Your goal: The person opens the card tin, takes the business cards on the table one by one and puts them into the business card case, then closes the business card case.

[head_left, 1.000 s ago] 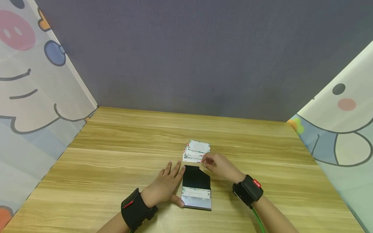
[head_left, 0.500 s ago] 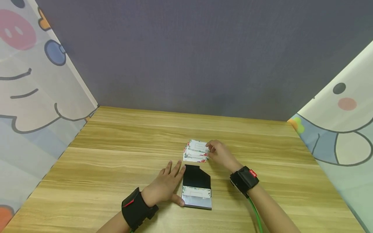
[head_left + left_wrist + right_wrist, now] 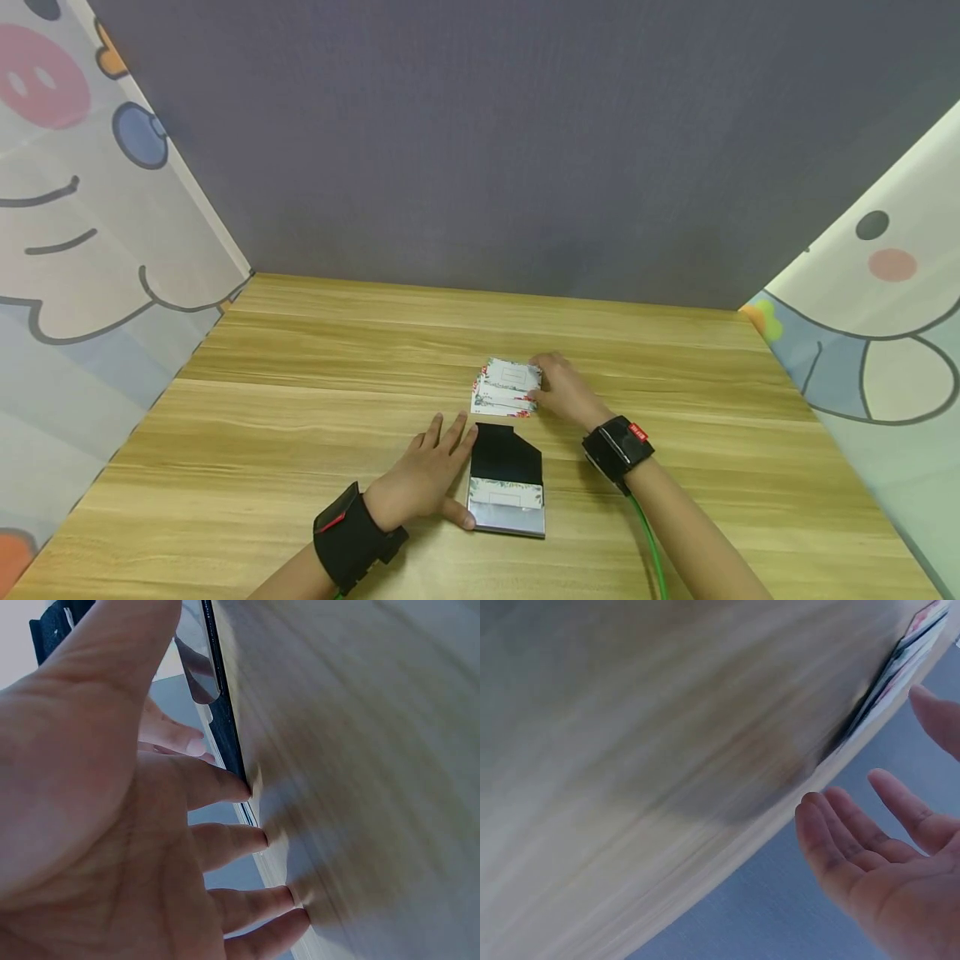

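Observation:
In the head view a black and silver card case (image 3: 507,454) lies unfolded, its dark flap toward the far side. A white card with a leafy border (image 3: 504,493) shows in its pocket. Along the case's left edge my left hand (image 3: 423,482) lies spread, thumb at the lower corner; the left wrist view shows its fingertips (image 3: 255,838) on the tabletop. Beyond the case is a fanned pile of floral cards (image 3: 512,374). My right hand (image 3: 567,389) is at the pile's right edge; in the right wrist view its thumb (image 3: 936,718) and fingers are apart, pinching nothing.
The wood-grain table (image 3: 322,350) ends at a dark grey partition (image 3: 480,167). Cartoon-printed sheets (image 3: 82,225) flank both sides. Each wrist wears a black band (image 3: 618,450), and a green cable (image 3: 651,533) runs from the right one.
My right hand has moved from the pile's near right corner up along its right edge, and its fingers have spread. The left hand and the card case have stayed put.

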A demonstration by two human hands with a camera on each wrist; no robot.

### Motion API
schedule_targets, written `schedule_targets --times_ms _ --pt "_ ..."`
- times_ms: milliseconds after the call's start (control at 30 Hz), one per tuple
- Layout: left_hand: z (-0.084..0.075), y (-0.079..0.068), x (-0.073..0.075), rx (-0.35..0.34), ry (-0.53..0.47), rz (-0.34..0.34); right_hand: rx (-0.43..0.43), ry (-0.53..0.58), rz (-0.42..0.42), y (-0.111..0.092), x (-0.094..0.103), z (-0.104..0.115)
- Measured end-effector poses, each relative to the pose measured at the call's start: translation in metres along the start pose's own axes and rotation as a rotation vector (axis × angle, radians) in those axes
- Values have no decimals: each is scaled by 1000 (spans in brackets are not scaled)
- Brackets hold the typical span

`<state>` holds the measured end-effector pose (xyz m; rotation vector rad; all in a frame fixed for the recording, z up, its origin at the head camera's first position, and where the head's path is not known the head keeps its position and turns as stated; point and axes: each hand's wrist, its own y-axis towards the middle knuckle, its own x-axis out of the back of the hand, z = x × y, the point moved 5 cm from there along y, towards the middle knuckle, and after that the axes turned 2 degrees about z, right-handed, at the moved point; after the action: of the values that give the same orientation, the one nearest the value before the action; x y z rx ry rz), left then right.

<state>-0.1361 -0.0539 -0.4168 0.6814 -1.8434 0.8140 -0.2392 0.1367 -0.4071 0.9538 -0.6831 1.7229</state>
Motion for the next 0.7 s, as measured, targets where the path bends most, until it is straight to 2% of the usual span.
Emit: schedule_targets --times_ms 333,700 --pt "0 0 1 -2 -1 -2 -41 -24 47 3 -6 -5" --pt "-1 0 2 7 -15 2 0 -54 -11 2 -7 -2"
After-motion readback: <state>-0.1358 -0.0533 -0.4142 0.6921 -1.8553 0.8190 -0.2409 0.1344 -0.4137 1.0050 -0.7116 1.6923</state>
